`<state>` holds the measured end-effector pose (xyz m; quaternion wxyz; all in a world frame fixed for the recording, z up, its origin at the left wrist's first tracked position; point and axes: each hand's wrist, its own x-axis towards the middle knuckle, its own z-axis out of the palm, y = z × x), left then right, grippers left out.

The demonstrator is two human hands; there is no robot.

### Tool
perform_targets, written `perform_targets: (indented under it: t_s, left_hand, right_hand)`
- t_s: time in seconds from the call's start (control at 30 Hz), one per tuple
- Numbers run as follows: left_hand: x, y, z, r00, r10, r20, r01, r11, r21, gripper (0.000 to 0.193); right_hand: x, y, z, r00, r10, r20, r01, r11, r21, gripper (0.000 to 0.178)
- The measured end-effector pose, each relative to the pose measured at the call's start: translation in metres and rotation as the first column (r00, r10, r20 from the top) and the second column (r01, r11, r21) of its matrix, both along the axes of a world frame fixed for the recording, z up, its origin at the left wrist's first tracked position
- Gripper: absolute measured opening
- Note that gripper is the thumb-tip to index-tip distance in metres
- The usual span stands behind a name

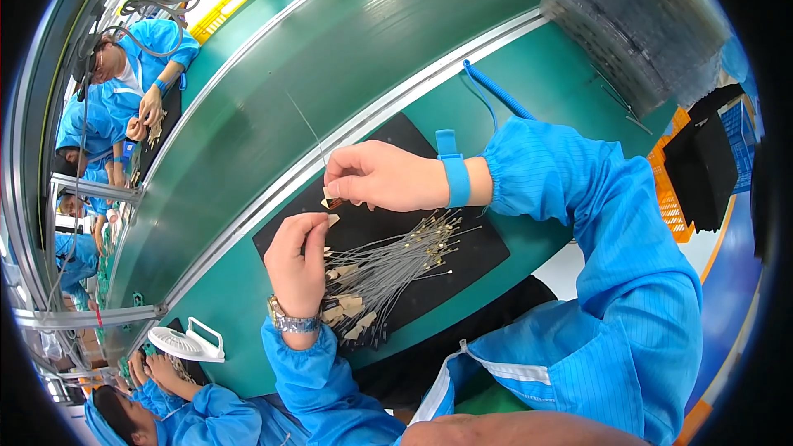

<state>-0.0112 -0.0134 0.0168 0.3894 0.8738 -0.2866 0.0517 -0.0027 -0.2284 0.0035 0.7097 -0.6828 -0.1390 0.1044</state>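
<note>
My right hand [384, 175], with a blue strap round its wrist, pinches a thin grey cable [307, 122] that sticks up and away over the metal rail. A small beige and orange-brown piece [331, 200] shows just under those fingertips. Close by on the near left, my left hand [296, 260] is closed, thumb against fingers, with a small beige tab [333, 220] at its fingertips. Between my forearms lies a bundle of thin grey cables [396, 260] with gold-coloured tips, on a black mat [481, 254]. Beige tabs [351, 306] cover their other ends.
A green conveyor belt [330, 49] runs beyond the metal rail [405, 103]. A coiled blue cord [500, 91] lies on the green table. Plastic-wrapped stacks [636, 25] stand far right, and a white fan [186, 343] near left. Co-workers in blue sit along the left.
</note>
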Motion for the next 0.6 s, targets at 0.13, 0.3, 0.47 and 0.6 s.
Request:
perform_targets:
  t_s: [0.13,0.3,0.47,0.6]
  left_hand:
    - [0.008,0.003,-0.010,0.991,-0.013,0.134,0.000,0.995,0.095,0.019]
    - [0.002,-0.001,-0.006,0.947,-0.049,-0.317,-0.038,0.964,-0.262,0.013]
    - [-0.001,-0.002,-0.005,0.920,-0.026,-0.392,-0.103,0.946,-0.306,0.011]
    - [-0.002,-0.002,-0.002,0.929,0.087,-0.360,-0.172,0.962,-0.211,0.007]
  right_hand:
    - [-0.002,0.001,0.002,0.999,0.031,0.032,-0.030,0.999,-0.032,0.023]
    - [-0.005,0.002,0.000,0.996,0.052,0.076,-0.049,0.998,-0.050,0.025]
    - [-0.005,0.006,-0.001,0.927,-0.137,0.350,0.202,0.967,-0.156,0.017]
    - [-0.011,0.006,0.001,0.708,-0.052,0.705,0.277,0.938,-0.209,0.012]
